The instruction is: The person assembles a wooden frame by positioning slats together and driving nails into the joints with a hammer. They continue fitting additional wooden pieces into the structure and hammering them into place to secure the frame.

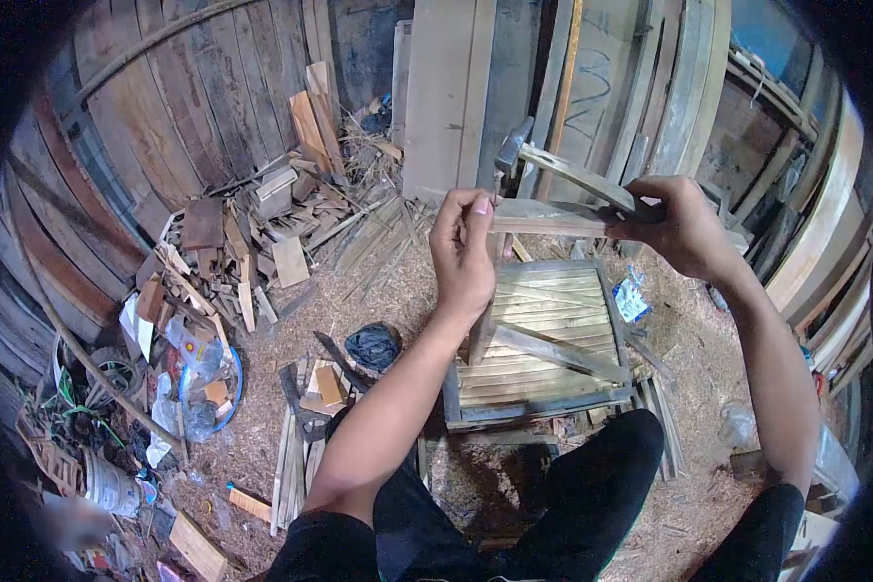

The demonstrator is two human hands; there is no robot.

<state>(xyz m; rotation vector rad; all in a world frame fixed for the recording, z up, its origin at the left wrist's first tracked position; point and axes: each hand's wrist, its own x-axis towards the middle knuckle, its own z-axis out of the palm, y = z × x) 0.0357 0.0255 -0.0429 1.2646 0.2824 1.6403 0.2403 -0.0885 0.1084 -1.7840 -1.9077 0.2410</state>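
My right hand (674, 223) is wrapped around the wooden handle of a hammer (572, 173). The metal hammer head points left, just above my left fingertips. A pale wooden batten (553, 219) lies crosswise under the hammer, between my two hands. My left hand (464, 254) is closed at the batten's left end, thumb and finger pinching a thin nail (498, 184) that stands upright under the hammer head. Below the batten is a slatted wooden panel (543, 369) with a dark frame and a diagonal brace.
Sawdust covers the floor (349, 291). Scrap wood (218, 238) is heaped at the left, near a blue-rimmed basin (238, 388) and a white bucket (112, 485). A black plastic bag (372, 346) lies beside my left forearm. Boards (446, 87) lean at the back and along the right.
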